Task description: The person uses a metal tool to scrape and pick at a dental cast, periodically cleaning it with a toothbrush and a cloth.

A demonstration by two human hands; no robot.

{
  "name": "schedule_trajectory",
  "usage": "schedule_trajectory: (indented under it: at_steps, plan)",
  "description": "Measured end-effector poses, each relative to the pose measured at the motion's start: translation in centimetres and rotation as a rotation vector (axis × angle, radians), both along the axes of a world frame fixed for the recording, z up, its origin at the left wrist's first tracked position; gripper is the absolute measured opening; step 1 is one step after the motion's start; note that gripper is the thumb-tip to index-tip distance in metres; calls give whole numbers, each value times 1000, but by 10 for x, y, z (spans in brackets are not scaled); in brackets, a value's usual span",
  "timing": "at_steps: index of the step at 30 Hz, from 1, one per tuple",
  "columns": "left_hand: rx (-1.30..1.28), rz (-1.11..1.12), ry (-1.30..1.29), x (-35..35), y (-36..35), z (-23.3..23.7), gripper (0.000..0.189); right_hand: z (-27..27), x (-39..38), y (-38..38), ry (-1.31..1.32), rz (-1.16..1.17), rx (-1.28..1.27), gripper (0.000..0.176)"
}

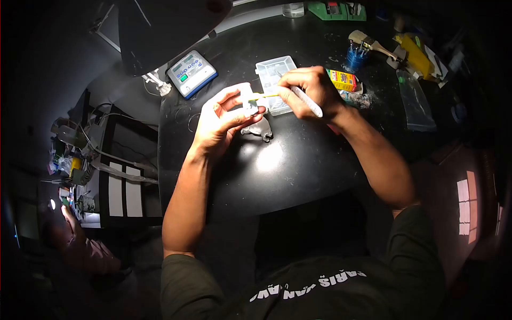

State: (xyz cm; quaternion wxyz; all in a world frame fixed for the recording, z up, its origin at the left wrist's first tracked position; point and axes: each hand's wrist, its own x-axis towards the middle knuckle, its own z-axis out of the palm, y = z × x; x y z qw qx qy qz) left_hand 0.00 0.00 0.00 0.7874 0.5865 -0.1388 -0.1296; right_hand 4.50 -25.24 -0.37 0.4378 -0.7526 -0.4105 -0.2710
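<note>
Pinched between the thumb and fingers of my left hand (221,114) is a small pale block (250,104), held up over the table. My right hand (309,90) grips a slim white-handled tool (308,102) whose rear end points down to the right. A thin yellow rod (266,95) runs from my right fingertips to the pale block; I cannot tell whether it is part of the white tool. Beneath my left hand lies a dark grey, irregular lump (258,129). Behind both hands sits a clear plastic box (273,65), partly covered by my right hand.
A control unit (192,73) with buttons stands at the left of the black table (298,170). At right are a yellow-red box (342,80), a blue cup (356,56) with a brush, and a clear bag (416,104). A person (88,248) sits at far left.
</note>
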Motion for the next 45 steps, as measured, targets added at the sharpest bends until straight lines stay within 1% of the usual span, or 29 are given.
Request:
schedule_trajectory:
  at_steps: [2, 6, 9, 12, 15, 16, 19, 23, 24, 27, 28, 31, 32, 33, 35, 38, 41, 42, 43, 45]
  plan:
    - [2, 20, 7, 1, -1, -2, 85, -7, 0, 1, -23, 2, -1, 9]
    - [23, 55, -97, -4, -2, 4, 80, 2, -5, 5, -6, 61, -21, 8]
    - [46, 51, -148, 0, 1, -3, 76, 0, -5, 4, -3, 60, -41, 11]
    - [134, 67, -207, -2, -4, -2, 70, 0, -6, 6, -26, 58, -31, 15]
    - [134, 66, -159, -2, -6, -4, 65, 0, -1, 3, -30, -32, 41, 12]
    - [116, 76, -163, -2, -7, -7, 62, 2, 0, 0, -43, -101, 42, 12]
    - [130, 77, -193, -2, -7, -4, 62, 5, -3, 0, 79, -146, 94, 12]
    - [146, 124, -221, -2, -6, -2, 63, 1, -4, 6, -35, -18, 25, 15]
    - [152, 145, -212, -3, -6, -1, 63, -2, 0, 4, -5, 12, -26, 17]
    - [212, 170, -220, 1, -1, -6, 64, 2, 4, -7, 48, -11, -126, 17]
    - [228, 165, -223, 1, -1, -6, 64, 8, 1, -11, 12, -38, -131, 14]
    - [265, 159, -242, 2, -2, -4, 66, 11, -4, -2, -12, -77, 18, 10]
    - [267, 163, -243, 0, -3, -3, 66, 10, -7, 0, 19, -85, 22, 11]
    - [270, 169, -245, -1, -4, -2, 66, 7, -4, 2, -22, -30, 31, 12]
    - [270, 176, -253, 2, -1, -6, 67, 2, -2, 1, 22, 35, -68, 14]
    - [248, 193, -256, 3, -1, -10, 66, 0, 5, -6, -31, 21, -116, 9]
    - [241, 175, -257, -1, -5, -6, 66, 9, -7, 1, -11, -56, 23, 10]
    - [243, 165, -259, -1, -6, -4, 65, 6, -4, 2, -70, -33, 11, 17]
    - [220, 168, -248, 0, -6, -4, 65, 3, 0, 1, -44, 9, -21, 17]
    - [178, 179, -220, 2, -3, -6, 64, 1, 3, -2, -40, -20, -94, 18]
